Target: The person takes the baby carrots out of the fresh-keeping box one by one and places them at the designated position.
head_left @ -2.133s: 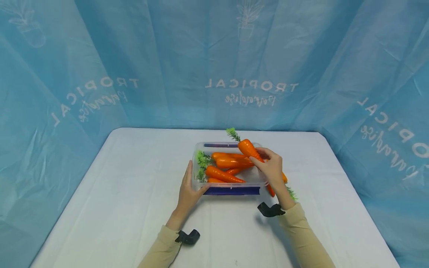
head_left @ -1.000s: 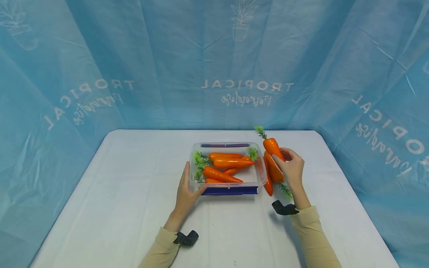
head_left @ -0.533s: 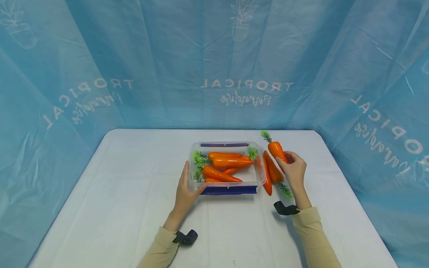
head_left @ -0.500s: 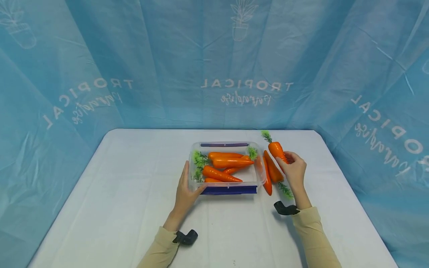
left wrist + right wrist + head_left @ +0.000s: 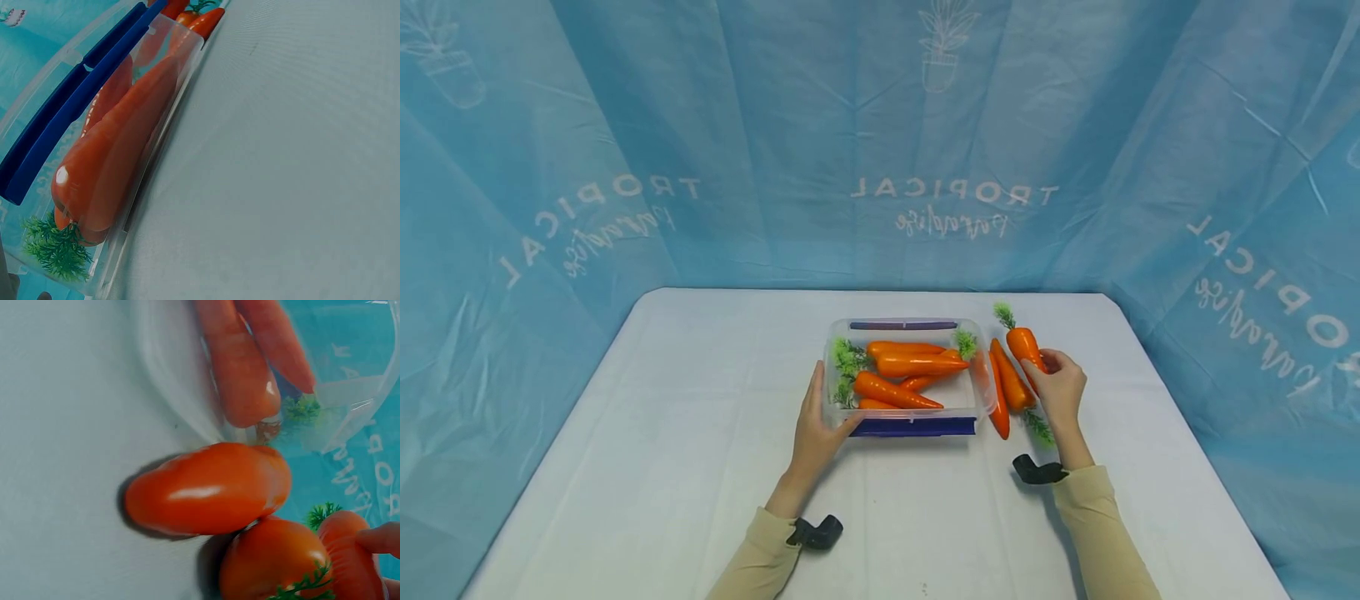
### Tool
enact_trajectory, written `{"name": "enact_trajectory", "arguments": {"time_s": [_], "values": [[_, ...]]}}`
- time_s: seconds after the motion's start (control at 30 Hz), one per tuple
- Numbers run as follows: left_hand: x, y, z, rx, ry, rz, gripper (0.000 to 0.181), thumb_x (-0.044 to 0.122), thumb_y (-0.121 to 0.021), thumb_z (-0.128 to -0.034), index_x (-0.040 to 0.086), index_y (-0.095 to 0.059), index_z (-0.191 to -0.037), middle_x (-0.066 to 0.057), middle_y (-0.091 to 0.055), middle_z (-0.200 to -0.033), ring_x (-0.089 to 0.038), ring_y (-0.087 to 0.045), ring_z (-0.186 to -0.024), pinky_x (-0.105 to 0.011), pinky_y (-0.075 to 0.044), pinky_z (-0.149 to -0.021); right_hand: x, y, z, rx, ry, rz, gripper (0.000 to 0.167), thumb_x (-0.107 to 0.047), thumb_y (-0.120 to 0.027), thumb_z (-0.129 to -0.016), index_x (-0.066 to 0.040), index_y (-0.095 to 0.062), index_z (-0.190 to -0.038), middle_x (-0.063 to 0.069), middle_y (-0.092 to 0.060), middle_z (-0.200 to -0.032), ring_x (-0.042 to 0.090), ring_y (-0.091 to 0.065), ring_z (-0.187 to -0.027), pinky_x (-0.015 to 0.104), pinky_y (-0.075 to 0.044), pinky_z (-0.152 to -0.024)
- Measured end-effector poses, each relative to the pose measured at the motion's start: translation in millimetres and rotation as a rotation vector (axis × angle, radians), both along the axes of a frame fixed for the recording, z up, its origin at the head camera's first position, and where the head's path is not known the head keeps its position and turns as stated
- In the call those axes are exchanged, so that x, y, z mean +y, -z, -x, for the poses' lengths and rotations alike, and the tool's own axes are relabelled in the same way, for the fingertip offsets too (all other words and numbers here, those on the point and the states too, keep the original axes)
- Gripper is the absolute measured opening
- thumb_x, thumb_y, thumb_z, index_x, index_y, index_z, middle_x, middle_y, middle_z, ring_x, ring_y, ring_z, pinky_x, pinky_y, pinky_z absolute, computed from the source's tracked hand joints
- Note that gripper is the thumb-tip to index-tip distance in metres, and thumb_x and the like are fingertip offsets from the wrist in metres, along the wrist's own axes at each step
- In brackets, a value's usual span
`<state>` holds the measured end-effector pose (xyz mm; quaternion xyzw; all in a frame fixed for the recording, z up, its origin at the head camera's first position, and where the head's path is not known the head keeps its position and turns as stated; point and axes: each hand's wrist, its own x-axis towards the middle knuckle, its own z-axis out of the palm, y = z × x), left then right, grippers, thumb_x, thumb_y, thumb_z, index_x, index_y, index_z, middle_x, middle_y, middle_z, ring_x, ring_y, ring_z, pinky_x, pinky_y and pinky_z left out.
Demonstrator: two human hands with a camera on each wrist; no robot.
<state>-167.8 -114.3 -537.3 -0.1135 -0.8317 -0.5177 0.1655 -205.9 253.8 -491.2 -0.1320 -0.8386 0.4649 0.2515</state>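
Note:
A clear plastic box (image 5: 951, 397) with blue latches holds several orange carrots (image 5: 898, 389) with green tops. At its left front corner is my left hand (image 5: 812, 433), fingers straight along the side wall and thumb at the front rim. To the right of the box, my right hand (image 5: 1057, 387) grips a carrot (image 5: 1024, 343) by its narrower part, leafy end pointing away. Beside that carrot lie two more, a slim carrot (image 5: 998, 400) against the box and a thicker carrot (image 5: 1013, 379) with its top toward me. In the right wrist view, fingertips (image 5: 382, 539) touch the held carrot (image 5: 351, 556).
A white cloth (image 5: 700, 433) covers the table. Blue printed curtains (image 5: 880, 150) stand round its back and sides. Each wrist carries a black camera mount (image 5: 1037, 469).
My right hand has carried the carrot from over the box's right end out to the right, then down and slightly toward me beside the two loose carrots. My left hand stays at the box.

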Motion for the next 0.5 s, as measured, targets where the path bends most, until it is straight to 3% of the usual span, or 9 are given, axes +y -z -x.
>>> {"name": "enact_trajectory", "arguments": {"time_s": [0.5], "values": [[-0.8,-0.1,0.4,0.017,0.01,-0.005,0.103,0.038,-0.076,-0.0785,0.013,-0.012,-0.154,-0.012,-0.018,-0.16,-0.033,-0.024,-0.145,-0.055,-0.024,-0.115,-1.8,10.8,0.8,-0.071,0.024,-0.012,0.035,-0.019,-0.073,-0.083,0.006,-0.067,-0.107,0.025,-0.068,-0.099,0.031,-0.062,-0.088,0.003,-0.036,-0.064]]}}
